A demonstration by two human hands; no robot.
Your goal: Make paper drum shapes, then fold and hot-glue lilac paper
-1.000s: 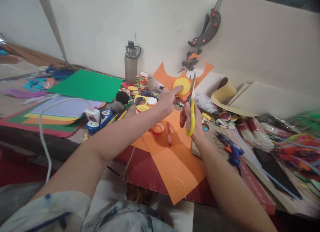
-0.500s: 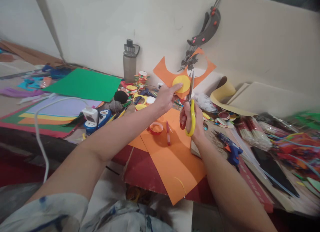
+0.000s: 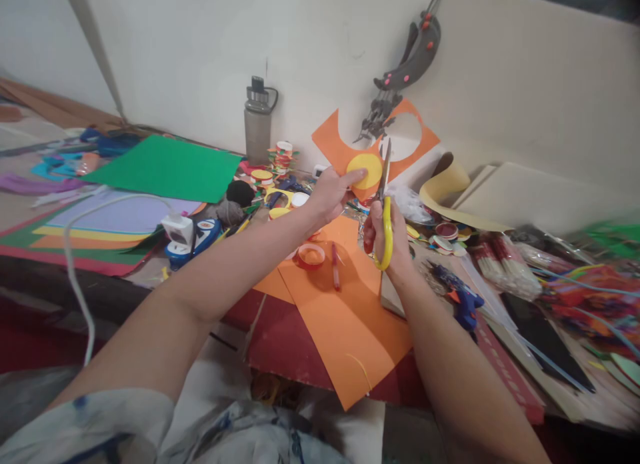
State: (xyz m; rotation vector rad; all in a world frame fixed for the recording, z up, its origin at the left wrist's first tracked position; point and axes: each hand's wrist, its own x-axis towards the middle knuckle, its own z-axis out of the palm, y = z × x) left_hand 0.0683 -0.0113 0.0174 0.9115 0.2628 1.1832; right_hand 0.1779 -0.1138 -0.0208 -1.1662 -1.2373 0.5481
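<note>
My left hand (image 3: 334,192) pinches a yellow paper circle (image 3: 365,171) together with a cut sheet of orange paper (image 3: 411,161), the index finger lying across the circle. Round gaps have been cut from the orange sheet. Yellow-handled scissors (image 3: 385,234) are gripped in my right hand (image 3: 395,241), their blades pointing up against the orange paper beside the circle. Below the hands, a larger orange sheet (image 3: 345,331) lies on the table with a red pen (image 3: 335,267) and a red-rimmed ring (image 3: 311,256) on it.
A grey bottle (image 3: 258,127) stands at the wall. A green sheet (image 3: 170,167) and stacked coloured papers lie left, near a power strip (image 3: 193,241) with a white cable. To the right are a blue glue gun (image 3: 465,301), a black flat object (image 3: 545,341) and bagged sticks (image 3: 505,264).
The orange paper and yellow circle have shifted slightly right and tilted a little. The scissors have moved slightly with them, and their blades look closer together. Both hands keep their hold.
</note>
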